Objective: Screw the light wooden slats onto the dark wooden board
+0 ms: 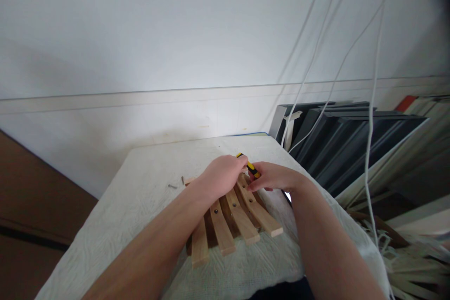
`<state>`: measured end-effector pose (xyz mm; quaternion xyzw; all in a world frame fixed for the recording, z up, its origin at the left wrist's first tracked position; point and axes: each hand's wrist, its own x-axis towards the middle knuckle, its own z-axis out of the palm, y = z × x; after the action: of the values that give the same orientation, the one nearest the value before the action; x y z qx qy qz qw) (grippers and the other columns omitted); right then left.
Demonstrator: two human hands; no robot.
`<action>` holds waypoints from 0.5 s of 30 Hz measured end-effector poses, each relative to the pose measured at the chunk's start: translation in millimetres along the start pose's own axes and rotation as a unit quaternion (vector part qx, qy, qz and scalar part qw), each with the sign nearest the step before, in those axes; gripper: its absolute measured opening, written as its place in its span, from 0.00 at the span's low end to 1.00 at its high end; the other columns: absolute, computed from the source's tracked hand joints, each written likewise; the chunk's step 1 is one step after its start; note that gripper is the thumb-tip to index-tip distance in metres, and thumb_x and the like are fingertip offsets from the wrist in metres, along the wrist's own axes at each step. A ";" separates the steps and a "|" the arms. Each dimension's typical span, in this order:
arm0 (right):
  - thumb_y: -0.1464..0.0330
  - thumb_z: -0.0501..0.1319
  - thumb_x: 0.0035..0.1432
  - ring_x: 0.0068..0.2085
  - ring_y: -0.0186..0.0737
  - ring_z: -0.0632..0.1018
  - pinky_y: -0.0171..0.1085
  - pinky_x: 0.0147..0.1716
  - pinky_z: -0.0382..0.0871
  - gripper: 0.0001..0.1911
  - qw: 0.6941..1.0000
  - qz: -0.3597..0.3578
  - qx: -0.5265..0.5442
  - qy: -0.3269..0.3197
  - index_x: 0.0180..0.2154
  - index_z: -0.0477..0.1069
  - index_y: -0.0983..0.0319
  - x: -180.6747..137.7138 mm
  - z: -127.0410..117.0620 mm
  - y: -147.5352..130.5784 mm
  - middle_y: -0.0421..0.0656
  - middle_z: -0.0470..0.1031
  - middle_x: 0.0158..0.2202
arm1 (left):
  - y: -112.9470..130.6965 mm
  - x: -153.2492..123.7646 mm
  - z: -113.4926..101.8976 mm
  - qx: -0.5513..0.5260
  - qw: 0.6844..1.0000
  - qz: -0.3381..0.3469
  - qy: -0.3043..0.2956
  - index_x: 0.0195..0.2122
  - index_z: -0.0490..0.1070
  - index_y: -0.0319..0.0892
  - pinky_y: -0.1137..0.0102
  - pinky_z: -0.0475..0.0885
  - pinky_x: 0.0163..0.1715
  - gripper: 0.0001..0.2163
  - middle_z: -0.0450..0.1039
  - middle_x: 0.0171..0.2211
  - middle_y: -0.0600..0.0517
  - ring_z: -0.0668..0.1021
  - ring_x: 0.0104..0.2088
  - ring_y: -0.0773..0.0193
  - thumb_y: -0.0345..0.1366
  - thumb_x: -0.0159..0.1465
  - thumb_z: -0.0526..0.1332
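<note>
My left hand [227, 173] is closed at the far end of a curved wooden slat piece [242, 221], its fingers around a tool with a yellow-and-black handle [253, 170]. My right hand [269, 176] is closed at the near end of that handle, with its lower fingers by the rightmost slat. The tool's working end is hidden, so its kind does not show. Several pale slats fan toward me, with dark screw heads [234, 205] set in them. Left of the wood, two loose screws [172, 186] lie on the white cloth.
A white textured cloth [140, 187] covers the table, which stands against a white wall [158, 33]. Dark grey panels [348, 136] lean at the right. White cables [373, 103] hang down on that side. A brown wooden surface [42, 187] is at the left.
</note>
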<state>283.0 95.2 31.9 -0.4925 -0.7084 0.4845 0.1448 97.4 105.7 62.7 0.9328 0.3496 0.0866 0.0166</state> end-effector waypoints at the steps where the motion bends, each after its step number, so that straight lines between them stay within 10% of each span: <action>1: 0.68 0.64 0.43 0.18 0.26 0.60 0.30 0.15 0.50 0.11 1.000 0.002 -0.002 0.004 0.30 0.65 0.61 -0.1 -0.1 0.0 0.33 0.59 0.21 | -0.2 0.0 0.6 0.001 1.000 0.001 0.002 0.41 0.67 0.40 0.70 0.65 0.28 0.09 0.74 0.29 0.47 0.76 0.30 0.61 0.35 0.67 0.50; 15: 0.68 0.64 0.42 0.19 0.27 0.60 0.31 0.16 0.49 0.10 0.999 0.006 0.036 0.009 0.29 0.66 0.61 0.4 -0.5 1.9 0.33 0.61 0.21 | 1.3 -1.0 -0.4 -0.006 1.000 -0.009 -0.014 0.42 0.67 0.40 0.70 0.66 0.30 0.08 0.75 0.31 0.46 0.77 0.32 0.60 0.33 0.65 0.52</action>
<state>284.2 95.9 30.4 -0.4955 -0.6860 0.5064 0.1655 97.4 104.0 63.0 0.9304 0.3575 0.0753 0.0284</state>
